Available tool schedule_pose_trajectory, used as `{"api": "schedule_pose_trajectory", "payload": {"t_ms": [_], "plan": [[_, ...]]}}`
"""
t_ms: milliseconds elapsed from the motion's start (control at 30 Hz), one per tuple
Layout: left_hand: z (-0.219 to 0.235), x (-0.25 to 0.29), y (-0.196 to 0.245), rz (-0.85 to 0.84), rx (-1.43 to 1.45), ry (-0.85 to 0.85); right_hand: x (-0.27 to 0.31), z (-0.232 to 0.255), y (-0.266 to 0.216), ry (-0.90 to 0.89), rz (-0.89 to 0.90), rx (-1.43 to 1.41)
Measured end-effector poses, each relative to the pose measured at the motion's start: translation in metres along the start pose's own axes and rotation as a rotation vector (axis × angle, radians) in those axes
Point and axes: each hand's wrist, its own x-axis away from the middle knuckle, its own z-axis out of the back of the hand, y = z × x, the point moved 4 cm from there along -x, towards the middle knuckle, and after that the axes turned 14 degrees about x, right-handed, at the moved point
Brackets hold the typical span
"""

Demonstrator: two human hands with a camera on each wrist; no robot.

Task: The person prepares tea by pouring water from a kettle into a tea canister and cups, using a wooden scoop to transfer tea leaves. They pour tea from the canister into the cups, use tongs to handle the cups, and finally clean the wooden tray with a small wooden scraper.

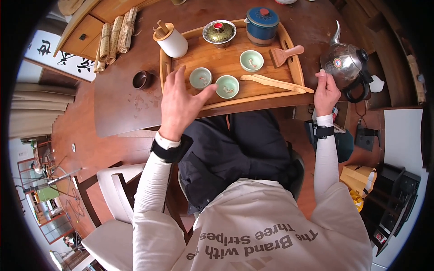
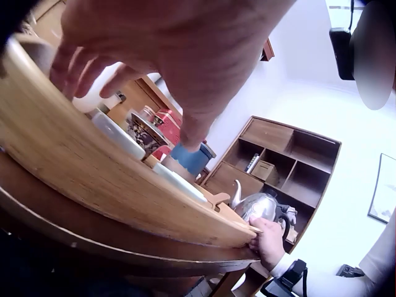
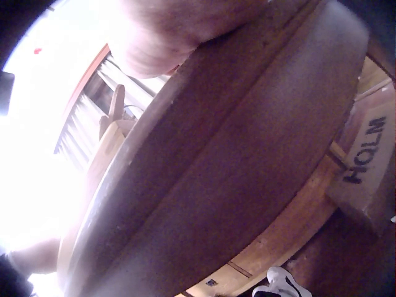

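My left hand spreads its fingers over the left front of a wooden tray, thumb close to a pale green cup. Two more such cups stand there: a left cup and a back cup. Wooden tongs lie slantwise across the tray's front right, one end jutting past the rim. Right at that end is my right hand, fingers curled, thumb uppermost; I cannot tell if it grips the tongs. The left wrist view shows the right hand by the rim.
On the tray stand a lidded bowl, a blue pot and a pinkish wide-headed tool. A white canister overlaps the tray's left side. Left are a dark cup and bamboo rolls; right, a metal kettle.
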Motion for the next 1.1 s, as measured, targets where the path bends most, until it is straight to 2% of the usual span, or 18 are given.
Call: {"api": "schedule_pose_trajectory", "payload": {"t_ms": [67,133,233,467,600,967,1100], "plan": [[-0.013,-0.003,0.007,-0.01,-0.089,-0.052,0.001,0.0,0.0,0.009,0.005,-0.009],[-0.019,-0.006,0.017,-0.051,-0.109,0.002,0.0,0.0,0.0,-0.003,-0.012,0.013],[-0.028,-0.005,0.021,-0.004,-0.133,-0.069,0.0,0.002,-0.003,-0.011,-0.018,0.025],[-0.037,-0.008,0.022,-0.025,-0.225,-0.053,0.001,-0.001,0.0,0.015,0.006,-0.019],[-0.042,-0.009,0.016,0.021,-0.233,-0.059,0.001,-0.001,-0.001,0.007,-0.015,-0.008],[-0.031,-0.012,0.014,0.063,-0.11,-0.081,0.001,-0.002,0.003,-0.006,-0.042,0.005],[-0.001,-0.014,0.009,-0.022,-0.069,0.041,0.001,-0.003,0.004,0.01,-0.028,-0.001]]}}
